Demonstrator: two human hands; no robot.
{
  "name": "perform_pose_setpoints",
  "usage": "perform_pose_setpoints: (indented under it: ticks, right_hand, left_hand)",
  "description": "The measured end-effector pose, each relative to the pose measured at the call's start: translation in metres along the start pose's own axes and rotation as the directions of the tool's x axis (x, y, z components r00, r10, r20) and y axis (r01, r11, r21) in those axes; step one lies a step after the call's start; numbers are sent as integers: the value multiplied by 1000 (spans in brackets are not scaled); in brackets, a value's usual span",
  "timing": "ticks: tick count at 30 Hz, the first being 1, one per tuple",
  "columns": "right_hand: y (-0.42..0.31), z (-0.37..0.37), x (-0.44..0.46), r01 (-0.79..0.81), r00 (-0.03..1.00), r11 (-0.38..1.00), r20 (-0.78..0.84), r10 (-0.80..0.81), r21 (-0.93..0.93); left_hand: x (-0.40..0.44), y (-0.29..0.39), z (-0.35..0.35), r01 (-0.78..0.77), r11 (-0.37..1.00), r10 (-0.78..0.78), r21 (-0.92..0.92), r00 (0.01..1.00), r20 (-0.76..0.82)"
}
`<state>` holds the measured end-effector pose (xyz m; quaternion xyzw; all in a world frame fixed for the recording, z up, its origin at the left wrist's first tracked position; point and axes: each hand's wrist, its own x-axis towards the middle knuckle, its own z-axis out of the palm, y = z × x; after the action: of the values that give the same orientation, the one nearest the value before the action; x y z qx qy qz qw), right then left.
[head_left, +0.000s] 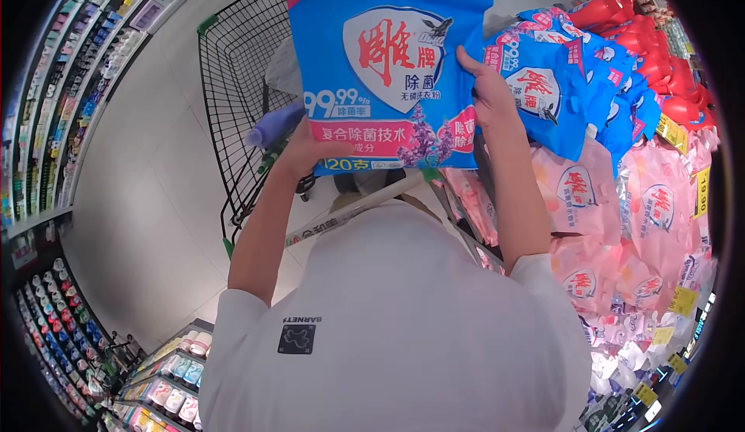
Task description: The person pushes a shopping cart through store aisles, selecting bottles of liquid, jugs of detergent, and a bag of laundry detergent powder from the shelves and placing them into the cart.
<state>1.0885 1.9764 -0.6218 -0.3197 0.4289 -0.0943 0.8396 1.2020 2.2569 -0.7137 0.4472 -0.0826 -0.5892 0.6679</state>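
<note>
A large blue bag of washing powder point(388, 67) with a white shield and a pink band is held up in front of me, above the cart's handle. My left hand point(301, 151) grips its lower left corner, thumb on the front. My right hand point(490, 87) holds its right edge, thumb on the front and the other fingers mostly hidden. Behind the bag stands a dark wire shopping cart point(233, 83) with green corners. A purple bottle point(275, 124) and a clear plastic bag point(285, 67) show in the cart beside the blue bag.
More blue bags point(543, 83) are piled at the right, with pink bags point(586, 191) nearer and red bottles point(652, 52) farther back. Yellow price tags point(701, 191) line the display's edge. Stocked shelves point(58, 98) run along the left, and a low shelf of bottles point(174, 370) stands at the lower left.
</note>
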Motion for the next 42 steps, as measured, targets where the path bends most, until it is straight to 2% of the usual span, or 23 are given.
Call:
perform_pose_setpoints:
  ticks: [1, 2, 4, 6, 8, 10, 12, 13, 15, 16, 19, 21, 24, 32, 34, 42]
  right_hand:
    - [3, -5, 5, -34, 999, 999, 13, 34, -19]
    - [6, -11, 11, -67, 997, 997, 25, 68, -38]
    - [10, -28, 21, -125, 992, 991, 14, 126, -41]
    - [11, -39, 22, -130, 982, 990, 130, 136, -57]
    - [17, -44, 5, -177, 972, 978, 134, 191, -112]
    - [26, -53, -12, -223, 958, 959, 145, 249, -175]
    - [44, -71, -22, -16, 961, 859, 229, 154, -511]
    - [47, -73, -24, -23, 959, 857, 231, 165, -514]
    - [53, -73, -28, -28, 968, 771, 174, 178, -636]
    - [55, -73, -28, -29, 967, 769, 178, 185, -638]
    - [64, -78, -25, -47, 980, 801, 126, 151, -597]
    - [69, -82, -23, -86, 988, 877, 75, 137, -472]
    - [76, -86, -20, -97, 993, 911, 22, 116, -400]
    - [81, -93, -19, -57, 998, 918, -7, 59, -393]
    - [80, -93, -20, -49, 999, 917, -19, 45, -395]
    - [80, -94, -23, -41, 999, 941, -4, 42, -337]
  left_hand:
    - [-4, -15, 7, -33, 994, 22, -100, 993, -115]
    - [-6, -25, 9, -23, 995, 10, -100, 992, -123]
    - [-13, -35, 15, 12, 972, -55, -236, 983, -178]
    - [-18, -33, 23, 7, 969, -56, -248, 980, -191]
    - [-20, -32, 29, -7, 965, -50, -262, 976, -211]
    - [-19, -31, 31, -30, 981, -25, -194, 961, -275]
    - [-20, -23, 31, -15, 991, -28, -133, 948, -317]
    - [-21, -21, 32, 8, 997, -33, -71, 936, -352]
    - [-22, -26, 30, 29, 999, -42, -37, 913, -406]
    - [-21, -27, 28, 48, 999, -42, 2, 892, -451]
    - [-18, -27, 27, 29, 999, -32, -12, 892, -451]
    - [-17, -25, 28, 19, 1000, -19, -5, 900, -435]
    - [-18, -15, 38, 1, 1000, 5, 12, 893, -450]
    - [-19, -8, 45, 22, 1000, -22, -6, 844, -536]
    - [-17, -12, 39, 2, 1000, -13, -23, 884, -466]
    - [-13, -19, 32, -37, 999, 23, -27, 917, -398]
